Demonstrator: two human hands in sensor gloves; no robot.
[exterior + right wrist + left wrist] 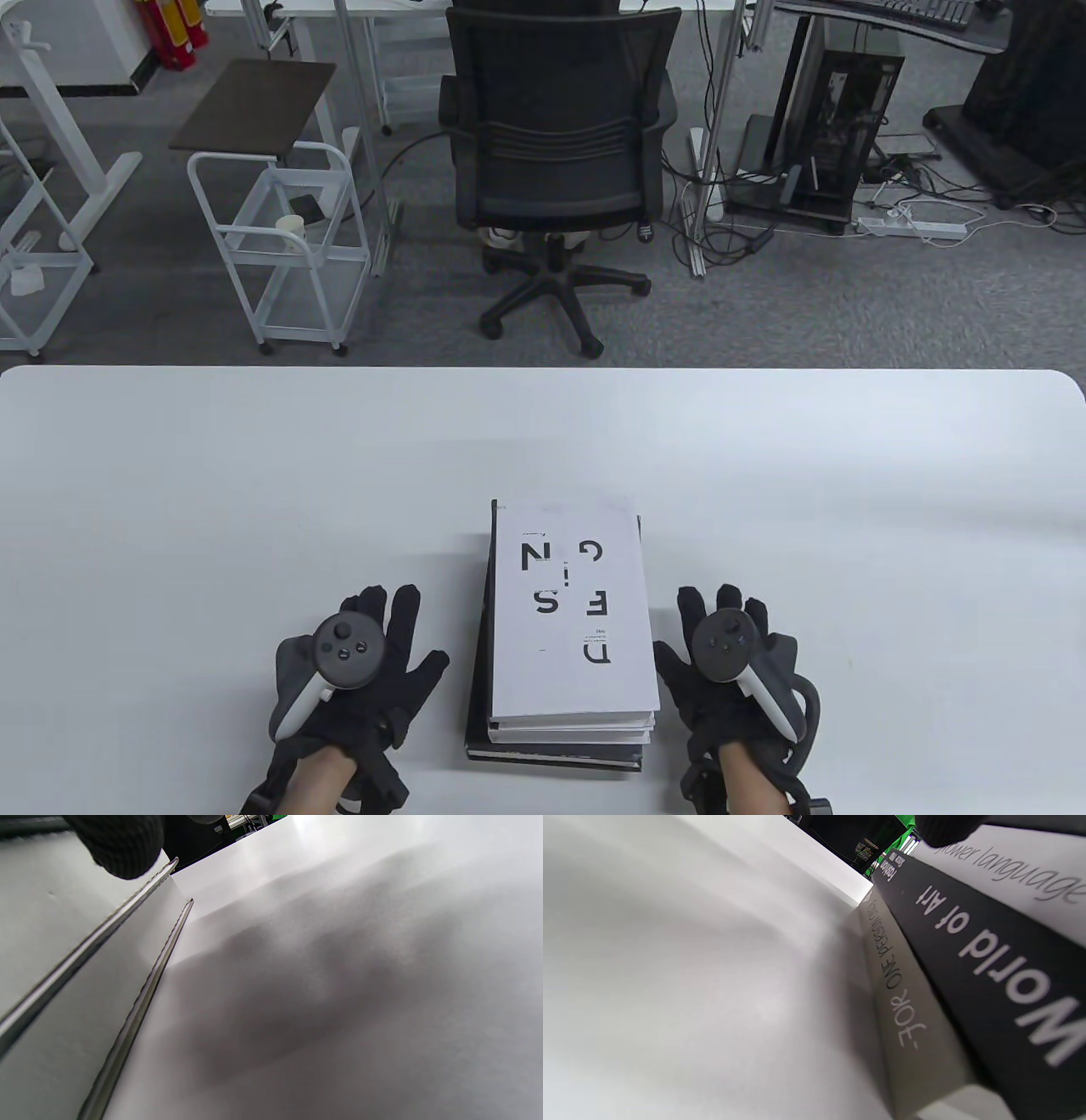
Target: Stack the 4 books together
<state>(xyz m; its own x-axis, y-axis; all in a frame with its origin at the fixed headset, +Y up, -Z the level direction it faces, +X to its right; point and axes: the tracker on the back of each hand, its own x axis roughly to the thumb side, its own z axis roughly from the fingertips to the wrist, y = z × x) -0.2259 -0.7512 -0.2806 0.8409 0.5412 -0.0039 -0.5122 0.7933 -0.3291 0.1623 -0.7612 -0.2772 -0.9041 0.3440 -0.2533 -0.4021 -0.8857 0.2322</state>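
Note:
A stack of books (564, 628) lies at the near middle of the white table (212, 492), topped by a white book with black letters (570, 611); a black book (551, 752) is at the bottom. My left hand (356, 671) lies flat on the table just left of the stack, fingers spread. My right hand (730, 662) lies flat just right of it. Neither hand holds a book. The left wrist view shows the spines: a black "World of Art" spine (988, 955) over a grey spine (908, 1005). The right wrist view shows the page edges (85, 955) and a fingertip (123, 844).
The table's far edge (543, 369) runs across the middle of the table view. Beyond it stand a black office chair (556, 144) and a white cart (280, 246) on the floor.

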